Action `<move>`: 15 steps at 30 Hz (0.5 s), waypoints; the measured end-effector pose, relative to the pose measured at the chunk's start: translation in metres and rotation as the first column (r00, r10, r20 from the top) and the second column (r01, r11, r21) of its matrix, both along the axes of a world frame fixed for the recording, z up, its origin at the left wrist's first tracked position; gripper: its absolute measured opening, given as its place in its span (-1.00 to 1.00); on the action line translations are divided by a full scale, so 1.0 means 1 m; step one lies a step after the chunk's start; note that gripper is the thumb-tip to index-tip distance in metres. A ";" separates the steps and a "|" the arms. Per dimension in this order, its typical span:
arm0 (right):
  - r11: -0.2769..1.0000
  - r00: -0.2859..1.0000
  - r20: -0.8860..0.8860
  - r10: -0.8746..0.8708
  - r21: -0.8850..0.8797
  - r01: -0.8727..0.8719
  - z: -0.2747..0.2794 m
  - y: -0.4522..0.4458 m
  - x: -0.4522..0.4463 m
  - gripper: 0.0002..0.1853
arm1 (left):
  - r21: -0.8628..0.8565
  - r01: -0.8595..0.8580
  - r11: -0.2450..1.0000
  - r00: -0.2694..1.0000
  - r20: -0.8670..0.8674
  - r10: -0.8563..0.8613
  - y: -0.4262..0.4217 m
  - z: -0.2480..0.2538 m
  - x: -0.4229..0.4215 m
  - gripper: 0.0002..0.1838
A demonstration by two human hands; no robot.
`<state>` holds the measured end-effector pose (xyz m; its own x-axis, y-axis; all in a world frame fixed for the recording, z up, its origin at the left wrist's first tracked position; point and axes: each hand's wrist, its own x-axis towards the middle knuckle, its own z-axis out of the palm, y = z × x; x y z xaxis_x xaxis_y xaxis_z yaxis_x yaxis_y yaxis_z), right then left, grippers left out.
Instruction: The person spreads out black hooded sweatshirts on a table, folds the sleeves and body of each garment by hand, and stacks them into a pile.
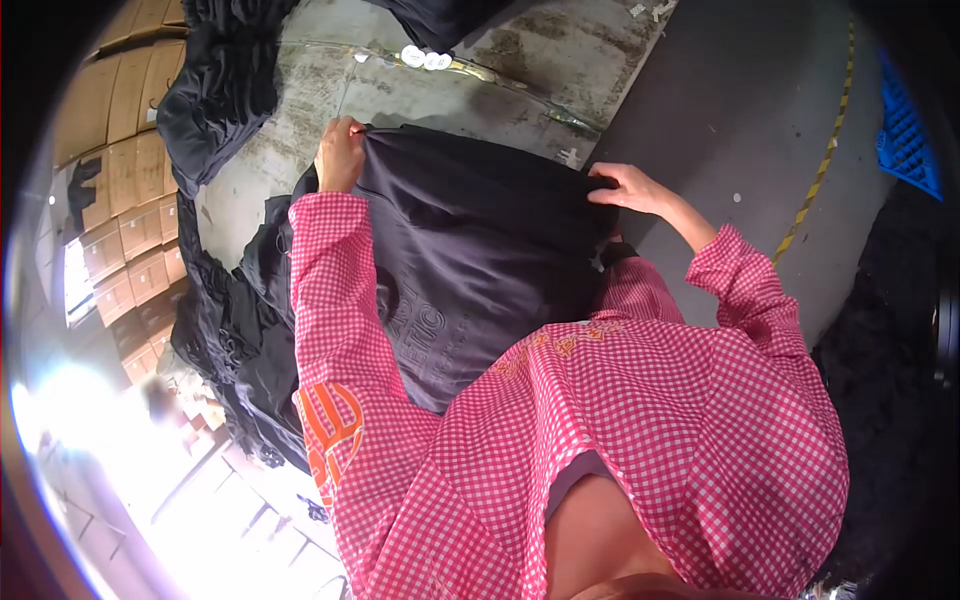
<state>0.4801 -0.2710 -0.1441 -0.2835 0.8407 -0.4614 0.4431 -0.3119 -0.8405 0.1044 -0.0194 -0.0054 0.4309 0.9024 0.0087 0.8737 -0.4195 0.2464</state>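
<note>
Got a black garment [470, 235] with raised lettering [425, 322] spread mid-frame on a scuffed grey surface [385, 100], pinching its far edge with the left hand [341, 157] left of centre and its corner with the right hand [632, 188] right of centre, beside more black clothes [235, 325] at left, lol.

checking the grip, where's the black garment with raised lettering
In the head view's upper middle, the black garment is held between left hand and right hand.
</note>
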 end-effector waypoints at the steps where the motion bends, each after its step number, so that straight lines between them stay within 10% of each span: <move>1: 1.000 1.000 -0.009 -0.001 0.022 0.001 -0.008 -0.006 -0.003 -0.47 | 0.010 -0.039 0.999 0.999 0.014 0.039 0.002 -0.007 -0.001 -0.84; 5: 0.968 0.996 -0.052 -0.069 0.237 0.079 -0.066 -0.049 -0.031 -0.50 | 0.024 -0.119 0.993 0.993 0.006 0.119 0.003 -0.018 -0.007 -0.84; 12: 0.975 0.794 0.596 -0.119 0.219 -0.018 0.042 0.013 0.113 -0.68 | 0.062 -0.129 0.990 0.992 0.000 0.129 0.004 -0.011 0.000 -0.85; 15: 0.864 0.859 0.427 -0.281 0.503 0.033 0.115 0.079 0.192 -0.68 | 0.098 -0.161 0.982 0.987 0.045 0.157 0.007 -0.009 -0.009 -0.85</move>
<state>0.6717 -0.1920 -0.0293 0.0196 0.9988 -0.0455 0.7995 -0.0430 -0.5991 0.0954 -0.0123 -0.0148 0.2797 0.9530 0.1163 0.9222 -0.3004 0.2434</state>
